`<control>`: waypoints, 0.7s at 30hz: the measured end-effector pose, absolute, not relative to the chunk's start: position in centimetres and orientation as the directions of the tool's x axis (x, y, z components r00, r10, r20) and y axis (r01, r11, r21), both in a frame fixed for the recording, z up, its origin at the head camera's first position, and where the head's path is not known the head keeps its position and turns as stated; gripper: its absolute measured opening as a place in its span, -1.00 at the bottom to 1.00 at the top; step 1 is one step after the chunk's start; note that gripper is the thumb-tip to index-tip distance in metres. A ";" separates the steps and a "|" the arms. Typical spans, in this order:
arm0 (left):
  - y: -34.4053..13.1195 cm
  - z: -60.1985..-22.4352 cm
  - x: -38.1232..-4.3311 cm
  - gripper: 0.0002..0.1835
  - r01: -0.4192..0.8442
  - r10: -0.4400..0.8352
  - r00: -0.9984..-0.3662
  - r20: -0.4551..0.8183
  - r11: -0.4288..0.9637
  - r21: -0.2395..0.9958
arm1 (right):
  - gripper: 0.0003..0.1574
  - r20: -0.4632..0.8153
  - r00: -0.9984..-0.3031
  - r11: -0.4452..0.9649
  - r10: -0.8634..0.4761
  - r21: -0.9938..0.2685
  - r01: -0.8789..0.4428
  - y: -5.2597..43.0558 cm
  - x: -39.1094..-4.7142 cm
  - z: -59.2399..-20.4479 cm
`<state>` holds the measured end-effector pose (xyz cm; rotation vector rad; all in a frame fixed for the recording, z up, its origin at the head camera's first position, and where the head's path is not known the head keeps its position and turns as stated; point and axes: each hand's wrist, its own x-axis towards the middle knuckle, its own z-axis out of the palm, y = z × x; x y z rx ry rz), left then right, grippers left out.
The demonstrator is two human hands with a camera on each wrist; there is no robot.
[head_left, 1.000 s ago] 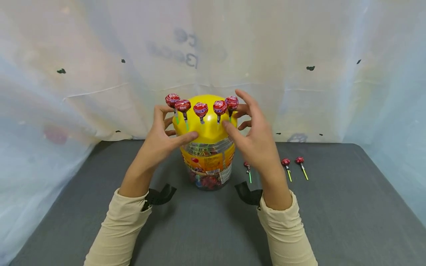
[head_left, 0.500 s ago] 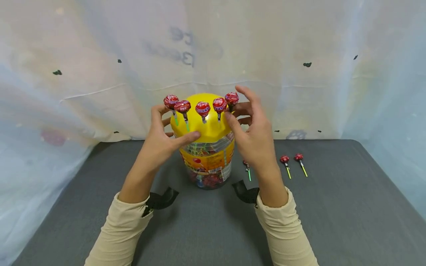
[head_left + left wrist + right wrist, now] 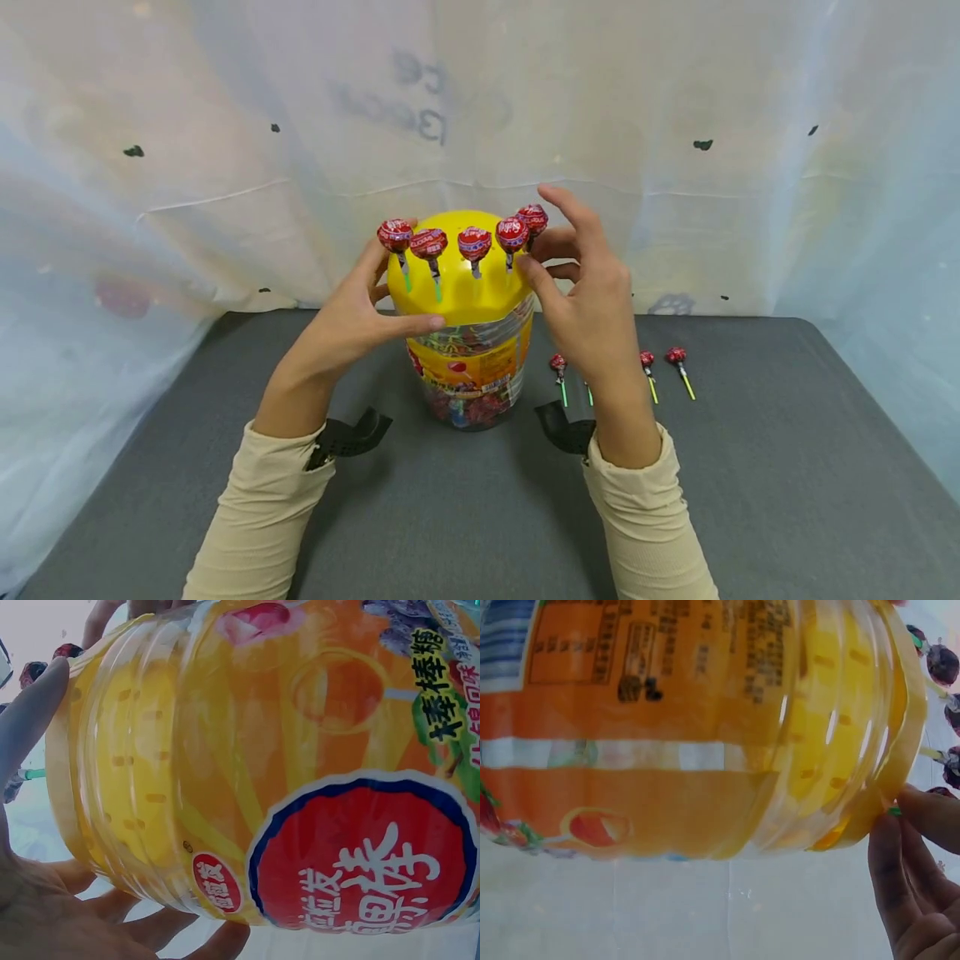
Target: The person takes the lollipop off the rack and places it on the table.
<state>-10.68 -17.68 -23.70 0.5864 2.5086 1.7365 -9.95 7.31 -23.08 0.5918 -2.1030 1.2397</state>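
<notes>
A clear candy jar (image 3: 472, 367) with an orange label and a domed yellow lid (image 3: 468, 304) stands on the table. Several red-wrapped lollipops, such as the middle lollipop (image 3: 474, 243), stick up from the lid. My left hand (image 3: 341, 321) grips the jar's top from the left, thumb across the front near the lid's lower edge and fingers round the far side. My right hand (image 3: 592, 308) pinches the rightmost lollipop (image 3: 533, 218) low on its stick. In the right wrist view, a bit of green stick (image 3: 895, 811) shows between thumb and finger at the lid's edge.
Several loose lollipops lie on the grey table (image 3: 465, 517) to the right of the jar, among them a green-sticked lollipop (image 3: 559, 379) and a yellow-sticked lollipop (image 3: 678, 367). My right forearm partly covers some. A pale sheet (image 3: 600, 100) hangs behind the table.
The jar and its lid have turned a little, bringing the lollipops and label at the front rightward. My left thumb sits lower on the front. My right hand has moved slightly up and right.
</notes>
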 end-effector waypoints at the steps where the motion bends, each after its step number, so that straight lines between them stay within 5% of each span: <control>1: -17.6 -23.7 -10.7 0.00 0.280 0.329 -0.928 0.178 0.295 0.914 | -0.23 0.705 -0.706 0.463 -0.069 -0.604 -0.649 7.3 -9.9 -23.1; 21: -17.7 -23.4 -10.4 0.00 0.328 0.340 -0.918 0.202 0.369 0.869 | -0.24 0.698 -0.691 0.535 -0.187 -0.518 -0.667 8.5 -10.1 -23.1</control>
